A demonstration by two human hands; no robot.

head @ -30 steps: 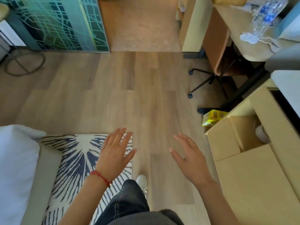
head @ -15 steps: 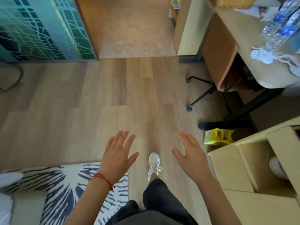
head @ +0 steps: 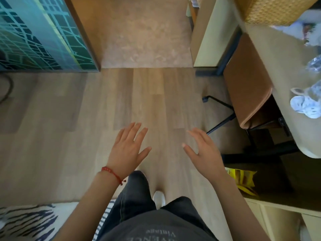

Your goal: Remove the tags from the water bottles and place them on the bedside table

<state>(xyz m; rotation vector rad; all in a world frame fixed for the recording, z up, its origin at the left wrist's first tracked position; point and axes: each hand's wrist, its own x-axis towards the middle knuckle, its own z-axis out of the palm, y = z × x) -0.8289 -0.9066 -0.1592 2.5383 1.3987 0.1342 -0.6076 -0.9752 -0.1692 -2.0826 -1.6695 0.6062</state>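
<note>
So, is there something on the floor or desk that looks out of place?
Yes. A yellow packet lies crumpled on the floor below the desk. On the desk edge, white tags lie loose beside blurred bottles.

You've got wide open wood floor [head: 152,101] straight ahead. On your right the brown chair [head: 246,80] is tucked against the counter [head: 284,66] edge and blocks that side, and a yellow bag [head: 243,180] sits on the floor below it. Zebra rug [head: 26,221] lies low on your left.
</note>
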